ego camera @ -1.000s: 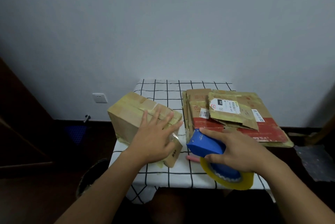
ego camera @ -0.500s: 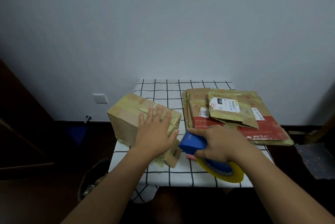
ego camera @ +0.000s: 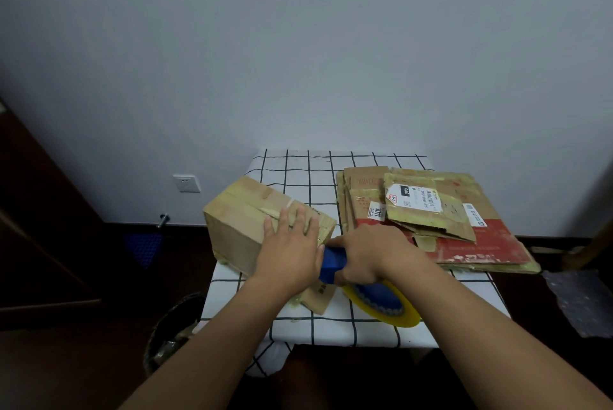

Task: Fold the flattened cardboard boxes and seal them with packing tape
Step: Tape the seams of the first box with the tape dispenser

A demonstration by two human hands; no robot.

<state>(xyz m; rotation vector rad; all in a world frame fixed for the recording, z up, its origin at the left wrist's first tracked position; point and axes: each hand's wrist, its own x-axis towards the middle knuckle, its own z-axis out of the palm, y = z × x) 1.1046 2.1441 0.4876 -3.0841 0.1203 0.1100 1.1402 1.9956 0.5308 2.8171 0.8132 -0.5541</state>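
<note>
A folded cardboard box (ego camera: 243, 223) with yellowish tape on its top seam stands tilted at the left of the small table. My left hand (ego camera: 289, 245) lies flat on its near top, fingers straight. My right hand (ego camera: 366, 255) grips a blue tape dispenser (ego camera: 332, 264) whose nose touches the box's right end. Its yellow tape roll (ego camera: 381, 305) hangs below my wrist. A pile of flattened boxes (ego camera: 464, 240) lies on the table's right half.
The table wears a white cloth with a black grid (ego camera: 298, 174). A dark waste bin (ego camera: 172, 333) stands on the floor at the left front. A wall socket (ego camera: 186, 183) is on the wall behind. A grey mat (ego camera: 583, 300) lies at the right.
My right hand has carried the dispenser left and up to the box's right end. My left hand slid further onto the box top, fingers closer together.
</note>
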